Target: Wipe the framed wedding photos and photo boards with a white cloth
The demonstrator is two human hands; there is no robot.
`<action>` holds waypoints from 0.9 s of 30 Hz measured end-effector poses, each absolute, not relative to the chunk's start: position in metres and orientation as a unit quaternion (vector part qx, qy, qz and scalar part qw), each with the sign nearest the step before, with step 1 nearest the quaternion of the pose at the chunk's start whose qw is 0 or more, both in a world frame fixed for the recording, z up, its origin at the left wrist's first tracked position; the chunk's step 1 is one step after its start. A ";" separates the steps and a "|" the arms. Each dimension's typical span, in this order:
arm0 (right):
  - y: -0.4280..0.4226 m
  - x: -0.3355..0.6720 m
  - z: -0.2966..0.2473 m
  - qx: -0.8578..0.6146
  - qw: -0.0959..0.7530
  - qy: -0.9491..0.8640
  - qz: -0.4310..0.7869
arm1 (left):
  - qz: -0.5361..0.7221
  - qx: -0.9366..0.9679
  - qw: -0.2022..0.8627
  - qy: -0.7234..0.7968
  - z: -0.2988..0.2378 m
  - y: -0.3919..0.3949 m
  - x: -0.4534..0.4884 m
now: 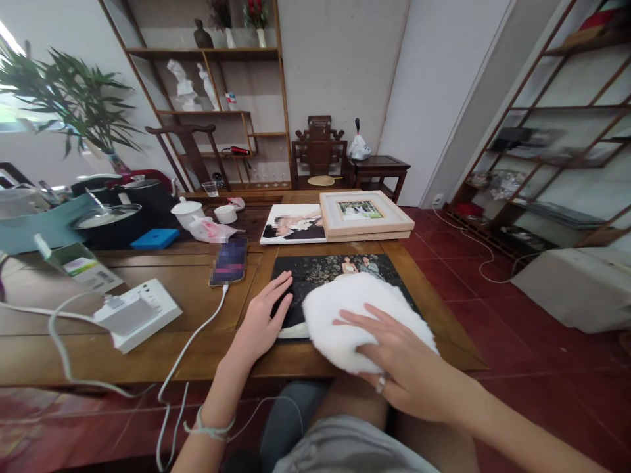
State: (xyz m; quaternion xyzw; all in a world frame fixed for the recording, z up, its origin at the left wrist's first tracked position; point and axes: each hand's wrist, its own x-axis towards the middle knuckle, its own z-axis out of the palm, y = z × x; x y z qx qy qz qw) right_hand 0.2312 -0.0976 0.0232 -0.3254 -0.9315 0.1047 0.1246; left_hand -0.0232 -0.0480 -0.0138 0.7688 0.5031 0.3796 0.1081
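Note:
A dark photo print of a couple lies flat at the table's front edge; part of its surface is hidden. My left hand rests at its left edge, fingers stretched out and holding nothing. On the right, my right hand grips a white fluffy cloth, with fingers pressed into its top. The cloth covers the lower right part of the print. Its underside cannot be seen.
Behind the print are a light wooden picture frame and another photo panel. To the left lie a phone on a white cable, a power strip, a small box and a blue box. Pots and a white bowl stand farther back.

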 end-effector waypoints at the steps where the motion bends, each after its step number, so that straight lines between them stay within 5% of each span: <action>1: -0.099 0.241 0.019 -0.354 0.129 -0.923 0.085 | 0.379 0.772 0.109 0.498 -0.014 -0.048 -0.023; 10: -0.047 0.267 0.019 -0.520 0.147 -0.841 0.002 | 0.365 0.781 0.120 0.492 -0.014 -0.047 -0.020; 27: 0.027 0.131 0.039 -0.344 0.146 -0.919 0.127 | 0.361 0.789 0.100 0.488 -0.013 -0.046 -0.021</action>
